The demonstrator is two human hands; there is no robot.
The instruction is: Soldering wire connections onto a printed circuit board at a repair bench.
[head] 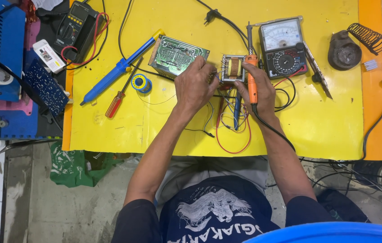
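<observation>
1. Transformer (232,67), a small block with copper-coloured winding, sits near the middle of the yellow bench (326,117), at about 1 o'clock from the left hand (195,87) and touching its fingertips
2. Left hand's grip is narrow, pinching thin leads at the transformer's left side; what exactly lies between the fingers cannot be told
3. Right hand (257,92) is wrapped around the orange soldering iron (251,74), whose tip points to 12 o'clock just beside the transformer's right edge
4. Green circuit board (177,55) lies at 10 o'clock from the left hand, just beside it
5. Analog meter (283,47) stands at 1 o'clock from the right hand, near it
6. Blue desoldering pump (119,68), red screwdriver (118,100) and solder spool (141,83) lie at 9 o'clock, apart from the hands
7. Loose red and blue wires (233,126) trail toward 6 o'clock between the wrists
</observation>
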